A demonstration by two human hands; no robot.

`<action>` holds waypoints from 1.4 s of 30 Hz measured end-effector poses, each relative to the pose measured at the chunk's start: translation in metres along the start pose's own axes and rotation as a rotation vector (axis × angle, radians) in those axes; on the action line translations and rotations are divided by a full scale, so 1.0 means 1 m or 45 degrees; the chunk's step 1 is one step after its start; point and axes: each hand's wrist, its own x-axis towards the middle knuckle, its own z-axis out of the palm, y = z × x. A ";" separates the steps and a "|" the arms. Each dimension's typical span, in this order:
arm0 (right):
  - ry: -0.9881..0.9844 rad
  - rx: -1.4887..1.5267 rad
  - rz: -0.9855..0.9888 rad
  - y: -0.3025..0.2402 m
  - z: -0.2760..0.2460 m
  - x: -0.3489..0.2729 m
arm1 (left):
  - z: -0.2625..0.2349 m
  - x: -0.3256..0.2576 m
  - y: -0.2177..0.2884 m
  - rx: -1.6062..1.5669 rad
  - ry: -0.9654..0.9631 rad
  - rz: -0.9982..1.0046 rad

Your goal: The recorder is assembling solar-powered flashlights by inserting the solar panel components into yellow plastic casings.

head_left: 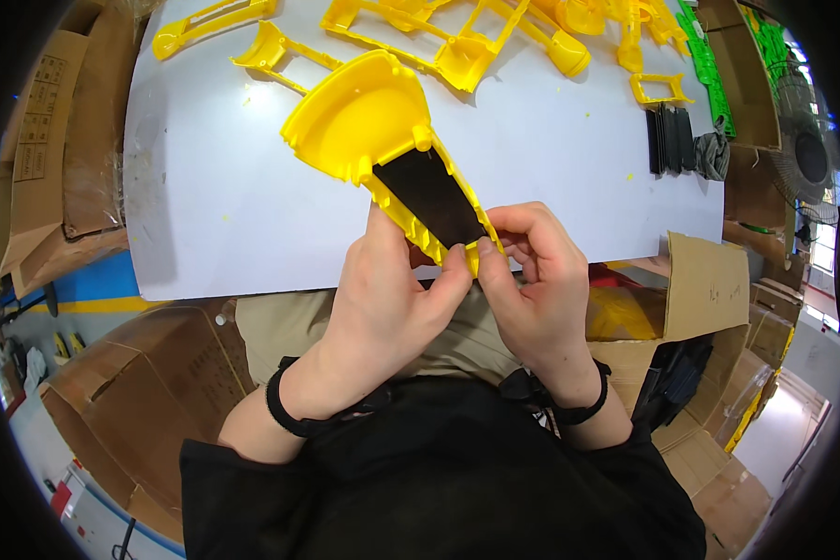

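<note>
Between both hands, over the table's near edge, is a yellow plastic part point(359, 117) with a broad curved end pointing away to the upper left. A black flat panel point(429, 196) lies within its narrow frame. My left hand point(387, 285) is closed round the left side of the frame, thumb at the near end. My right hand point(532, 266) pinches the near right corner, its thumb tip beside the left thumb at the panel's lower edge. Some fingers of both hands are hidden behind the part.
More yellow plastic parts point(462, 61) lie along the far side of the white table point(215, 187). Black strips point(670, 140) stand at the right, near green parts point(709, 70). Cardboard boxes point(149, 392) flank me on the left, and an open carton point(709, 289) is at the right.
</note>
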 end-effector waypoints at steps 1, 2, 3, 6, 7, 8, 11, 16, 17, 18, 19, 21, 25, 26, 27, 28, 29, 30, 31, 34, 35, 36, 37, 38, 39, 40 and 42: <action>0.011 0.010 0.001 0.002 0.000 -0.001 | 0.000 0.000 -0.002 0.009 -0.017 0.014; 0.022 0.019 0.002 0.004 0.000 -0.002 | 0.000 0.000 -0.004 0.019 -0.034 0.029; 0.020 0.018 0.004 0.006 0.000 -0.002 | 0.000 0.000 -0.003 0.017 -0.034 0.026; -0.008 -0.020 -0.015 0.011 0.001 -0.004 | -0.002 0.006 -0.003 -0.116 -0.040 -0.059; 0.003 0.106 0.081 0.011 0.005 -0.005 | -0.004 0.009 -0.005 -0.133 -0.064 -0.066; 0.016 0.232 0.176 0.011 0.007 -0.005 | -0.005 0.011 -0.007 -0.150 -0.089 -0.073; -0.081 0.061 0.099 0.023 0.010 -0.007 | 0.000 0.011 -0.005 -0.311 0.021 -0.171; -0.414 1.216 0.606 0.009 0.002 -0.004 | -0.020 0.022 -0.010 -0.630 -0.334 -0.309; -0.429 1.214 0.593 0.006 0.005 -0.002 | -0.018 0.021 -0.010 -0.648 -0.348 -0.326; -0.443 1.212 0.582 0.005 0.007 0.001 | -0.014 0.021 -0.010 -0.668 -0.363 -0.345; -0.506 1.229 0.576 0.007 0.006 0.003 | -0.012 0.020 -0.010 -0.586 -0.317 -0.295; -0.612 1.309 0.644 0.006 -0.002 0.006 | -0.007 0.021 -0.005 -0.578 -0.194 -0.313; -0.431 1.275 0.610 0.013 -0.004 0.007 | -0.024 0.015 -0.010 -0.692 -0.276 -0.529; -0.426 1.275 0.613 0.015 -0.005 0.007 | -0.026 0.010 -0.015 -0.645 -0.384 -0.429; -0.409 1.245 0.597 0.016 -0.007 0.007 | -0.018 0.009 -0.003 -0.436 -0.338 -0.288; -0.391 1.215 0.580 0.018 -0.008 0.007 | -0.019 0.007 -0.003 -0.435 -0.337 -0.292; -0.392 1.188 0.608 0.019 -0.009 0.006 | -0.020 0.005 -0.004 -0.428 -0.352 -0.347; -0.391 1.190 0.612 0.019 -0.011 0.007 | -0.020 0.004 -0.005 -0.423 -0.369 -0.401; -0.443 1.125 0.636 0.019 -0.013 0.008 | -0.019 0.003 -0.005 -0.438 -0.379 -0.398; -0.512 0.973 0.639 0.025 -0.018 0.010 | -0.019 0.006 -0.007 -0.552 -0.386 -0.528; -0.532 0.885 0.614 0.026 -0.018 0.010 | -0.019 0.007 -0.008 -0.553 -0.388 -0.532; -0.530 0.887 0.618 0.025 -0.017 0.010 | -0.021 0.007 -0.010 -0.625 -0.381 -0.606; -0.536 0.875 0.650 0.023 -0.016 0.010 | -0.022 0.007 -0.012 -0.697 -0.374 -0.679; -0.542 0.863 0.682 0.021 -0.015 0.010 | -0.020 0.007 -0.012 -0.697 -0.375 -0.684; -0.542 0.864 0.686 0.020 -0.016 0.010 | -0.019 0.006 -0.010 -0.673 -0.370 -0.654; -0.562 0.885 0.710 0.019 -0.017 0.011 | -0.017 0.005 -0.009 -0.649 -0.365 -0.625; -0.584 0.909 0.737 0.019 -0.019 0.011 | -0.015 0.002 -0.010 -0.614 -0.382 -0.580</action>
